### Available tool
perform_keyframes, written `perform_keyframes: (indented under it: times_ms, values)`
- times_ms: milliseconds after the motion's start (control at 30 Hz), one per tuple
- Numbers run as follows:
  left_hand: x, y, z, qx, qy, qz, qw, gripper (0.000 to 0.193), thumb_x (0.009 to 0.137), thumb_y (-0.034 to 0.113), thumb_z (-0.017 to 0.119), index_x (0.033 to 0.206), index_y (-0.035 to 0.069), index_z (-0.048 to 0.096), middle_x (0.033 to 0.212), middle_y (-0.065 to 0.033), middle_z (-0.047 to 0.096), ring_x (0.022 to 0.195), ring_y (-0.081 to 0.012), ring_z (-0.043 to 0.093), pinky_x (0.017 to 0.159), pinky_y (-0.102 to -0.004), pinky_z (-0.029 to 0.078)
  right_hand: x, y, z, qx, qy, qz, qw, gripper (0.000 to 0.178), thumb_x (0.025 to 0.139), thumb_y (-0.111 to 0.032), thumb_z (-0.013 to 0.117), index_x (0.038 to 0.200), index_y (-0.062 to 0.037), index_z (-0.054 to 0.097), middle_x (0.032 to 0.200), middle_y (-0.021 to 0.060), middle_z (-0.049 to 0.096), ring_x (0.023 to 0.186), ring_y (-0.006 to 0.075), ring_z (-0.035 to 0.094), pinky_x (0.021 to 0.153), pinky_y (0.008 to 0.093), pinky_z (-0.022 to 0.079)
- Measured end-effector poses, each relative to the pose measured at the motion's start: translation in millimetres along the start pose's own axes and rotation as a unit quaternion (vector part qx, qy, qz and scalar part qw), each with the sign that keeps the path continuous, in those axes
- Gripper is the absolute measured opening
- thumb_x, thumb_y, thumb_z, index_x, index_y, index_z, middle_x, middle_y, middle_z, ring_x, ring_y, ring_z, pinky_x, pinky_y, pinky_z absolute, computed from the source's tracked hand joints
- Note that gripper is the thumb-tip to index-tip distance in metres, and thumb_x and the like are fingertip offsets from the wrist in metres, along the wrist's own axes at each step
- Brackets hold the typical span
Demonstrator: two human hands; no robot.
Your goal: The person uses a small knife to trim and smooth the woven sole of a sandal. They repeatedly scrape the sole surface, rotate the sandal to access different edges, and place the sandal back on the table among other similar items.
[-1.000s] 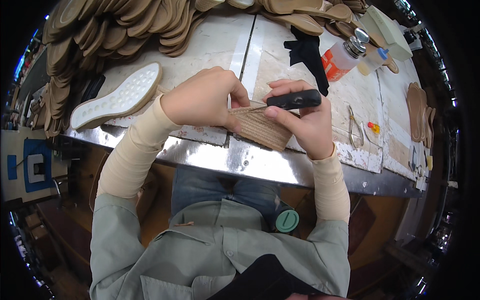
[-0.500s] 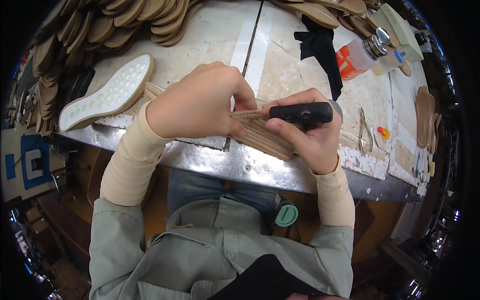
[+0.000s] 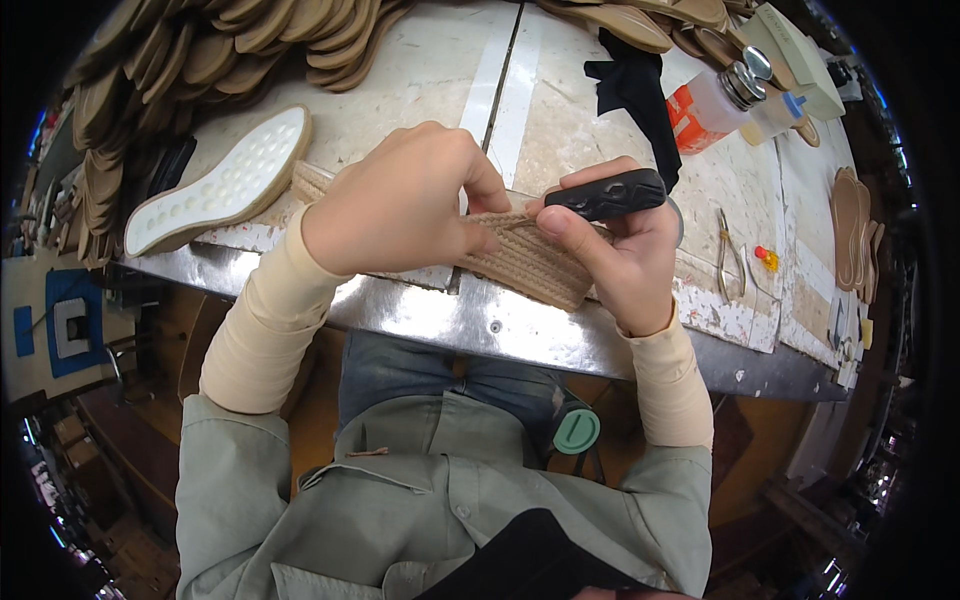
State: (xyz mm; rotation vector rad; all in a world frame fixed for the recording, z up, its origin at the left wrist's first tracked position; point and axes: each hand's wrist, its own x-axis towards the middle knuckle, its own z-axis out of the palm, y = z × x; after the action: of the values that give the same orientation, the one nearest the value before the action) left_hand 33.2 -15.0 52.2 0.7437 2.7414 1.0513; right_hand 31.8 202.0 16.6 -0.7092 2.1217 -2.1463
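Note:
My left hand is closed, thumb and fingers pinching the upper edge of a tan sole with braided, rope-like sides. The sole lies at the table's front edge and runs behind my left hand, which hides its middle. My right hand is wrapped round a tool with a thick black handle. The handle lies crosswise above the sole's right part, my thumb resting beside its left end. The tool's working end cannot be made out. Left of my hands, a sole with a white, dimpled underside rests at the table edge.
Tan soles are heaped at the back left, more at the back right. Black cloth, a pump-top bottle, pliers and a small yellow-red piece lie on the right. A metal strip edges the table.
My right hand has moved slightly up and the black handle has tilted, its right end higher. My left hand keeps its pinch on the braided sole.

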Motion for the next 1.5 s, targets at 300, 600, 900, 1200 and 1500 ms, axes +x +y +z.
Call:
perform_keyframes:
  times_ms: [300,600,900,1200,1500]
  values:
    - [8,14,-9,-0.024,-0.064,-0.085,0.994,0.016,0.071,0.010,0.076,0.086,0.003,0.076,0.074,-0.0090,0.070,0.063,-0.0169,0.063,0.059,-0.0286,0.049,-2,0,2,-0.040,-0.004,-0.029,0.999,0.027,0.080,-0.007,0.081,0.097,0.0022,0.063,0.084,0.0071,0.069,0.078,0.0098,0.066,0.070,0.0231,0.052]
    - [6,6,-9,-0.019,-0.065,-0.034,0.997,0.024,0.069,0.010,0.081,0.089,0.001,0.074,0.075,-0.0068,0.067,0.062,-0.0120,0.059,0.059,-0.0257,0.049,-1,4,0,-0.012,0.015,-0.016,1.000,0.027,0.079,-0.007,0.081,0.096,0.0020,0.063,0.084,0.0055,0.069,0.077,0.0094,0.065,0.070,0.0228,0.052]
    - [13,12,-20,-0.050,-0.144,-0.095,0.984,0.035,0.062,0.009,0.087,0.093,0.002,0.073,0.078,0.0005,0.064,0.068,-0.0069,0.054,0.064,-0.0228,0.048,-1,8,1,-0.014,-0.003,-0.023,1.000,0.029,0.078,-0.008,0.082,0.097,0.0019,0.062,0.084,0.0062,0.069,0.079,0.0092,0.065,0.072,0.0235,0.053]
    - [13,14,-22,-0.089,-0.150,-0.113,0.978,0.021,0.072,0.002,0.076,0.093,0.000,0.072,0.074,0.0012,0.063,0.066,-0.0031,0.053,0.060,-0.0197,0.046,0,5,5,-0.011,-0.012,-0.039,0.999,0.029,0.079,-0.010,0.082,0.097,0.0020,0.062,0.085,0.0063,0.069,0.079,0.0089,0.064,0.072,0.0237,0.053]
    - [12,6,-15,-0.150,-0.125,-0.119,0.973,0.013,0.078,-0.001,0.064,0.089,-0.004,0.070,0.064,0.0019,0.060,0.054,-0.0005,0.050,0.050,-0.0178,0.040,2,4,4,0.016,-0.007,-0.028,0.999,0.030,0.078,-0.011,0.083,0.096,0.0019,0.062,0.084,0.0057,0.068,0.079,0.0081,0.063,0.073,0.0233,0.053]
